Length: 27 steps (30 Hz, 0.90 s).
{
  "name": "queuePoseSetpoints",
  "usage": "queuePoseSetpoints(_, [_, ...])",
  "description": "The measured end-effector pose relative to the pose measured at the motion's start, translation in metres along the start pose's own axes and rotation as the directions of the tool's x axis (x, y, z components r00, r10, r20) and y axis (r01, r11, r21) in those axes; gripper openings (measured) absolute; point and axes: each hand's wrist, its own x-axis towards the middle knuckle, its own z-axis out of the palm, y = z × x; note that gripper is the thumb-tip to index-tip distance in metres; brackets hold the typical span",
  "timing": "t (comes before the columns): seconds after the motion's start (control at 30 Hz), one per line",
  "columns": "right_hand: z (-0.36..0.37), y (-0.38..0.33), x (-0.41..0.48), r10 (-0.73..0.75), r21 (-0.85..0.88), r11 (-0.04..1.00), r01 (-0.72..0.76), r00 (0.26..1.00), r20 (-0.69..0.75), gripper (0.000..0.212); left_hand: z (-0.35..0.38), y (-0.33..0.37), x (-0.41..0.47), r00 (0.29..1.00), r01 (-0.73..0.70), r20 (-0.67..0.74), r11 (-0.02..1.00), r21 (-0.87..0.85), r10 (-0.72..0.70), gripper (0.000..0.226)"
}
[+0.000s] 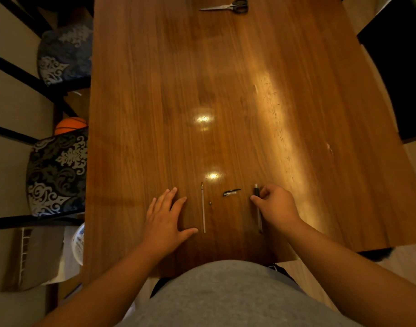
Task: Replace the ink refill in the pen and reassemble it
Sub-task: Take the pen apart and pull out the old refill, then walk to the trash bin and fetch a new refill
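Observation:
A thin grey ink refill (203, 208) lies lengthwise on the wooden table (155, 114), just right of my left hand (165, 214), which rests flat with fingers spread. A tiny dark part (210, 203) sits beside the refill. A short dark pen piece with a clear end (231, 192) lies between my hands. My right hand (274, 205) pinches the dark pen barrel (258, 211) near its upper end; the barrel lies along the table, touching it.
Black-handled scissors (228, 6) lie at the table's far end. Two chairs with patterned cushions (58, 171) stand along the left edge, an orange ball (70, 125) behind them. A dark chair (398, 74) is at the right.

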Motion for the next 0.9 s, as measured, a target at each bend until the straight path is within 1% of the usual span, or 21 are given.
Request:
queuePoseSetpoints(0.37, [0.004,0.004,0.001,0.018,0.001,1.0,-0.018,1.0,-0.016,0.027,-0.002,0.001,0.0,1.0,-0.014,-0.007,1.0,0.006,0.014,0.095])
queuePoseSetpoints(0.47, [0.003,0.005,-0.003,0.021,-0.003,1.0,-0.021,1.0,-0.014,0.031,-0.006,0.003,-0.002,1.0,-0.014,0.014,1.0,-0.018,0.015,0.093])
queuePoseSetpoints(0.53, [-0.001,0.01,-0.008,0.032,-0.007,0.999,-0.032,0.999,-0.021,0.034,-0.009,0.009,-0.005,0.999,0.038,0.011,0.995,-0.089,-0.037,0.085])
queuePoseSetpoints(0.57, [-0.004,0.016,-0.012,0.037,-0.006,0.999,-0.037,0.999,-0.024,0.035,-0.011,0.015,-0.009,0.997,0.075,-0.01,0.987,-0.144,-0.077,0.078])
queuePoseSetpoints(0.63, [-0.01,0.032,-0.024,0.056,-0.005,0.998,-0.057,0.998,-0.028,0.034,-0.015,0.033,-0.017,0.991,0.099,-0.058,0.96,-0.263,-0.118,0.059])
queuePoseSetpoints(0.67, [-0.014,0.042,-0.032,0.07,0.006,0.998,-0.07,0.997,-0.029,0.033,-0.017,0.045,-0.021,0.994,0.083,-0.045,0.947,-0.311,-0.101,0.049])
queuePoseSetpoints(0.7, [-0.017,0.053,-0.042,0.08,0.027,0.997,-0.079,0.996,-0.033,0.031,-0.018,0.058,-0.025,0.998,0.056,0.002,0.936,-0.348,-0.059,0.039])
queuePoseSetpoints(0.77, [-0.024,0.079,-0.067,0.091,0.11,0.99,-0.086,0.995,-0.043,0.027,-0.018,0.089,-0.033,0.986,-0.019,0.149,0.923,-0.383,0.082,0.025])
queuePoseSetpoints(0.83, [-0.03,0.111,-0.098,0.118,0.224,0.969,-0.108,0.992,-0.036,0.021,-0.007,0.12,-0.041,0.932,-0.12,0.282,0.927,-0.354,0.228,0.024])
queuePoseSetpoints(0.9, [-0.035,0.149,-0.133,0.18,0.298,0.94,-0.166,0.983,-0.019,0.019,0.013,0.152,-0.048,0.844,-0.199,0.433,0.935,-0.292,0.315,0.028])
